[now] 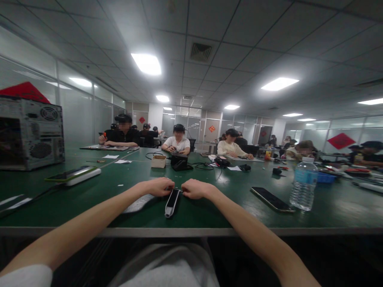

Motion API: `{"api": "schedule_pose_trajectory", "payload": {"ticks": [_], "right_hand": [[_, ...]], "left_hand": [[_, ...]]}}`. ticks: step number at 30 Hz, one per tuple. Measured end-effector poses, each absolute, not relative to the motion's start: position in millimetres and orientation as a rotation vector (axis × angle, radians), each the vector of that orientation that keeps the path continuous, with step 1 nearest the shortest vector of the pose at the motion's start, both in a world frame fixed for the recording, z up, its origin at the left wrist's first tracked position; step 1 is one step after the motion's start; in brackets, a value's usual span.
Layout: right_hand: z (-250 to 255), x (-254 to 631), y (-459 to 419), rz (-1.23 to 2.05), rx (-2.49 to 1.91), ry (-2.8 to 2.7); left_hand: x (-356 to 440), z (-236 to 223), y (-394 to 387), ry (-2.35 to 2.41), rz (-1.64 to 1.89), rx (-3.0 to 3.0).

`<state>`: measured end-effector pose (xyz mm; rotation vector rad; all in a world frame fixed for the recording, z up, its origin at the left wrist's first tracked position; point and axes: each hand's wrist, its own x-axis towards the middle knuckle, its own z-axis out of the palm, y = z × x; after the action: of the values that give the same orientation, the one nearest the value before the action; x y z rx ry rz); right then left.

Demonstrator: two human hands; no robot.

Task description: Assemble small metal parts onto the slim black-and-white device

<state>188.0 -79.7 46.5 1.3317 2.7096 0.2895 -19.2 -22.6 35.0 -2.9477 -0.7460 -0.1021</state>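
Note:
On the green table in front of me lies a long, narrow white-and-black device, its near end pointing toward me. My left hand is closed at the left of its far end, fingers curled against it. From the other side, my right hand pinches the right of that same end. The fingers partly cover the far end, so the exact grip is hard to see. Beneath my left forearm is a flat, light grey piece, partly hidden.
Right of my arm lie a phone and a water bottle. Ahead stand a small cardboard box and a black box with cables. A computer case and another device are leftward. Several people sit across.

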Motion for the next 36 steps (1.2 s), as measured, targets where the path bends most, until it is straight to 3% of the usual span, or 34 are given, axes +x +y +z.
{"api": "schedule_pose_trajectory", "payload": {"ticks": [18,28,36], "right_hand": [[38,195,-59,0.325,1.297,2.856],[59,212,-65,0.413,1.563,2.755],[54,222,-60,0.282,1.754,2.556]], "left_hand": [[-21,37,-21,-0.790,-0.101,-2.909],[-22,41,-24,-0.819,-0.127,-2.949],[-21,44,-30,-0.814,-0.130,-2.951]]}}
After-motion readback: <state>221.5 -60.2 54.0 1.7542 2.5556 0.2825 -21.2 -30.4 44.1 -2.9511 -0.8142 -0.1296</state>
